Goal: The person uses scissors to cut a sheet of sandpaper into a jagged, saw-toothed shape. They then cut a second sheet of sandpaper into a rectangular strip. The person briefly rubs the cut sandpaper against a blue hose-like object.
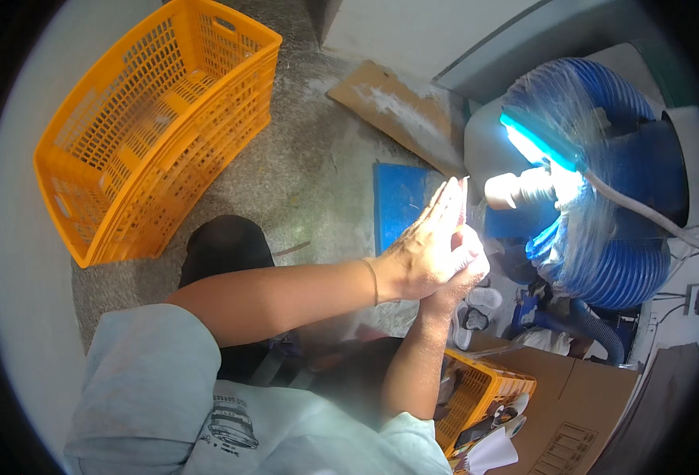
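Note:
My left hand reaches in from the left, its fingers long and pressed close together, pointing at the bright lamp area. Against its palm side lies my right hand, thumb bent and partly washed out by the glare. A thin reddish edge shows between the fingertips; what it belongs to I cannot make out. Just right of the fingertips, and apart from them, is a pale rounded cylinder on a bright spindle-like mount. A teal-edged lamp shines over it. Pale dust covers my right forearm.
Stacked yellow crates stand at the far left. Thick blue ducting wrapped in clear film curves at the right. A cardboard sheet and a blue panel lie beyond my hands. Lower right are a filled yellow crate and a cardboard box.

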Demonstrator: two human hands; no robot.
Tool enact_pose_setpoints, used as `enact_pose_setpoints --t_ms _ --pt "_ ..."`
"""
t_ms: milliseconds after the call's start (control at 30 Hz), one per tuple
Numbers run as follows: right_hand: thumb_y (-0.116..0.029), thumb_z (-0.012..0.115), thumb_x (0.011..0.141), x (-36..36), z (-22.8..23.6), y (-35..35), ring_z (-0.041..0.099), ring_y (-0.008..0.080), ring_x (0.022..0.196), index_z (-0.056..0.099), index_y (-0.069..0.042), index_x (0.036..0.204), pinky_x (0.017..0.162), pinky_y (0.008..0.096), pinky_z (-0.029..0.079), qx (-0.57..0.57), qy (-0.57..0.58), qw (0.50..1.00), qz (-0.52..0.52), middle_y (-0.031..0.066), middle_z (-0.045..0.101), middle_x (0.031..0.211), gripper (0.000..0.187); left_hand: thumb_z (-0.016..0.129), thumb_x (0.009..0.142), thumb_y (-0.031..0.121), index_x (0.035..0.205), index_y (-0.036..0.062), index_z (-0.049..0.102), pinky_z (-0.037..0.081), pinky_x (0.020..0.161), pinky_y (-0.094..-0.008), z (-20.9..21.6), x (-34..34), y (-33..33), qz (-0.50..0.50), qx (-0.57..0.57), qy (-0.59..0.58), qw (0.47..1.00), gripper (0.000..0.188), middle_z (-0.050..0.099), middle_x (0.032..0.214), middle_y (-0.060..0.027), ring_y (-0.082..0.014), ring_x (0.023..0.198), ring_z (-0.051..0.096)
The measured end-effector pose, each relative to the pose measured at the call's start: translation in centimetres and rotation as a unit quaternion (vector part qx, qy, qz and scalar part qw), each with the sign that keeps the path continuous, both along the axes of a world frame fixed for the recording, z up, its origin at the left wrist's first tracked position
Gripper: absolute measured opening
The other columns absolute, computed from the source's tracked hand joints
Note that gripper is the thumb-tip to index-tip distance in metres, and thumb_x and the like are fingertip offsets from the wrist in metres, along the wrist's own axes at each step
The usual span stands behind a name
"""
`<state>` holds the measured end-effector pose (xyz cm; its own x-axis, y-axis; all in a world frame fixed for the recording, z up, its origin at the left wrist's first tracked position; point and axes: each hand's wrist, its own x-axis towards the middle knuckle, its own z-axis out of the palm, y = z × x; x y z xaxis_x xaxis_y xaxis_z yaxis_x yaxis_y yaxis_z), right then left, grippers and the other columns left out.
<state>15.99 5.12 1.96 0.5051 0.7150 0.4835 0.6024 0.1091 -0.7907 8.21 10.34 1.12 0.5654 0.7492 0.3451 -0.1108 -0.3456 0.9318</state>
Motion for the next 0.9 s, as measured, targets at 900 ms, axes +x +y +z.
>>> enact_pose_setpoints --t_ms 900 --pt "-0.017 0.06 0.09 -0.1 2.8 1.2 0.051 0.0207 0.059 0.057 0.003 0.079 0.057 0.034 0.042 0.034 -0.157 0.982 -0.096 0.0093 0.055 0.066 0.022 0.057 0.091 0.025 0.131 -0.0039 0.049 0.028 0.116 -0.0479 2.7 1.2 1.1 -0.031 0.017 -0.163 0.986 0.049 0.042 0.143 -0.0311 -0.0459 0.137 0.036"
